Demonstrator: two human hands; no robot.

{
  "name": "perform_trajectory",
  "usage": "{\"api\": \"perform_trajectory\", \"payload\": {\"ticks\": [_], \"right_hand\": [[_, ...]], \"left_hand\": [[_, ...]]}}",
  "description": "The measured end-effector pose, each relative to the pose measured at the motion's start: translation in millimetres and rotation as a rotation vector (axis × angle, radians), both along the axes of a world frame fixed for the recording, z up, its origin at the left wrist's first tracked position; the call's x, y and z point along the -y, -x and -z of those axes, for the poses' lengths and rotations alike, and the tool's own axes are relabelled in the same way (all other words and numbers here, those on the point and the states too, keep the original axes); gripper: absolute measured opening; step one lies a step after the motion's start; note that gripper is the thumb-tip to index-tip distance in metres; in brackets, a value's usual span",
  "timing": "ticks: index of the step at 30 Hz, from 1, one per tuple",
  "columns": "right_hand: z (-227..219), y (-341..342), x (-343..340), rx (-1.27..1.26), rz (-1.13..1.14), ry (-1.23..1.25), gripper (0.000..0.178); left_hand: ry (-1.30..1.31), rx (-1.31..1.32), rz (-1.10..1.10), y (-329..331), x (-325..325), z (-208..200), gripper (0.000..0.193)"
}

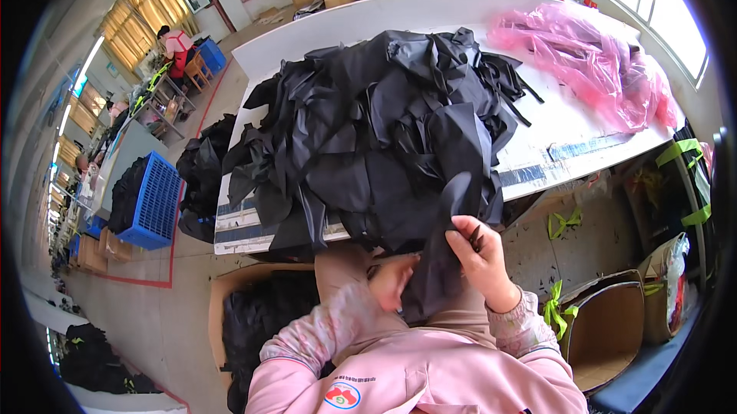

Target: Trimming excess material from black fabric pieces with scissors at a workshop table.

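A long strip-like piece of black fabric (427, 285) hangs from the table's front edge down over my lap. My right hand (484, 260) is closed at the right edge of this piece, thumb and fingers pinched together. Something small, dark and slim (476, 239) shows between those fingers; its kind is too small to make out. My left hand (393, 283) is at the left side of the hanging piece, low over my lap. It is blurred, and its fingers are partly hidden. In front of me a large heap of black fabric pieces (368, 122) covers much of the white table (568, 99).
Pink plastic sheeting (591, 61) lies on the table's right side. Below left stands a cardboard box (219, 299) with black pieces. At right is an open carton (606, 322) with a neon-green tie. A blue crate (157, 203) stands further left; a person (178, 53) works beyond.
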State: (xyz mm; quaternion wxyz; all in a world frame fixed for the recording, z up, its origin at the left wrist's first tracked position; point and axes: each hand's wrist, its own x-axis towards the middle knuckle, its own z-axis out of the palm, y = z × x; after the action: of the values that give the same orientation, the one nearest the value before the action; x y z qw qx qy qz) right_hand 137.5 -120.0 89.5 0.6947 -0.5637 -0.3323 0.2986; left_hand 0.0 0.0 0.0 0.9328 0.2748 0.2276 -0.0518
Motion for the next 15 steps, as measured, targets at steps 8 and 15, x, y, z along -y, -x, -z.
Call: {"api": "perform_trajectory", "payload": {"ticks": [8,15], "right_hand": [[22.9,3.1,-4.1,0.177,0.092,0.163,0.011],[33.6,-16.3,13.5,0.051,0.234,0.02,0.012]], "left_hand": [[-0.334,-0.046,-0.014,10.0,20.2,2.6,0.028],[-0.158,0.266,-0.434,7.5,-14.0,-26.5,0.02]]}}
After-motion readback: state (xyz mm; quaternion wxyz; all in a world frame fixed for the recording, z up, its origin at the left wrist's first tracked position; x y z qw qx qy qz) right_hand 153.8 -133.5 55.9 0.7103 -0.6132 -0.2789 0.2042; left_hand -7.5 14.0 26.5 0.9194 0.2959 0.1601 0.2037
